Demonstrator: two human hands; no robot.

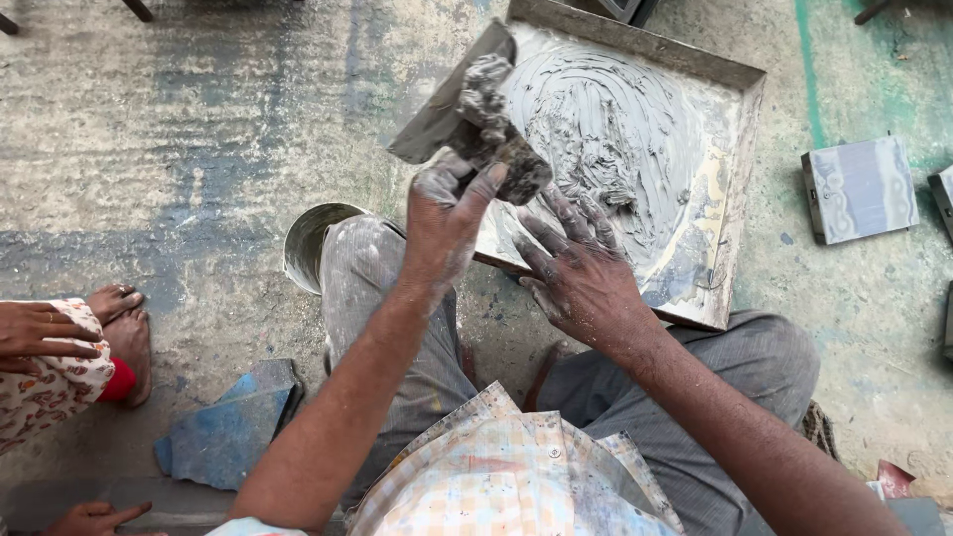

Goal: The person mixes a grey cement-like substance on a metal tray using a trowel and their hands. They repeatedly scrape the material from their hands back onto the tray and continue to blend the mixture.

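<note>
The concrete floor (199,149) lay widest of all, open and bare to the left of the tray. The tray (740,199), a shallow square metal pan with raised edges, sat ahead of the person's knees, its inside smeared with swirled grey mortar (606,129). Its near edge ran just beyond both hands; its right edge stood well apart from a grey tile (860,189) lying flat on the floor. Left of the tray, tucked against the person's left knee, a small round bucket (310,238) showed only part of its rim. Farther left of the tray and nearer the camera, a blue broken slab (223,432) lay on the floor, beside another person's foot (124,333).

Over the tray's near-left corner, the left hand (447,213) gripped a block (516,164) caked with mortar, fingers curled around it, with a flat trowel blade (442,104) rising behind it. The right hand (581,273) hovered just beside it above the tray's near edge, fingers spread and coated grey, holding nothing.
</note>
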